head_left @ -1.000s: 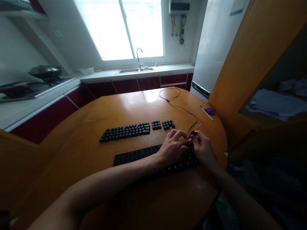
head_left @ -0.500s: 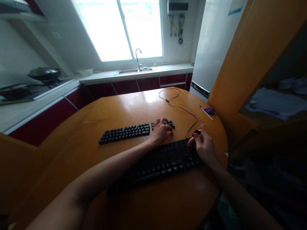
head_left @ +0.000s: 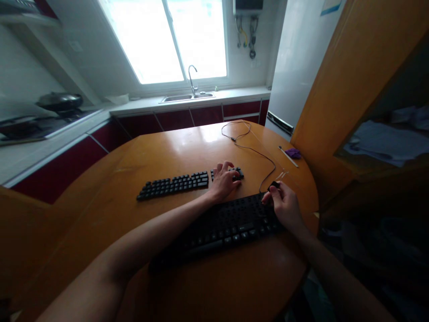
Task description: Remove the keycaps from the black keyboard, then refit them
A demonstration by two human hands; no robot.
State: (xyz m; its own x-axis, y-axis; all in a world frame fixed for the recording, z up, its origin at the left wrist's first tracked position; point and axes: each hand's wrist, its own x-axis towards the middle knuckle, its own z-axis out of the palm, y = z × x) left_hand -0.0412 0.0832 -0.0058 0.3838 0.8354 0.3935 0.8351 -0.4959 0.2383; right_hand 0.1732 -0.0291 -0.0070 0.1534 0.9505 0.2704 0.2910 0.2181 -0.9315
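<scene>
A black keyboard base (head_left: 221,226) lies on the round wooden table (head_left: 167,152) in front of me, most of its sockets bare and a few keycaps along its near rows. Behind it, loose black keycaps (head_left: 172,183) are laid out in rows. My left hand (head_left: 223,181) reaches over the right end of those rows, fingers curled down onto the caps. My right hand (head_left: 283,205) rests at the base's far right corner, fingers pinched on a small black piece (head_left: 275,184).
A thin cable (head_left: 250,150) runs from the keyboard's right corner across the table. A white stick and a purple item (head_left: 293,153) lie near the right edge. A counter with sink (head_left: 186,97), a stove at left and a fridge (head_left: 295,67) stand behind.
My left hand left the keyboard's right corner and moved back to the loose keycap rows. My right hand stayed at the corner, still pinched.
</scene>
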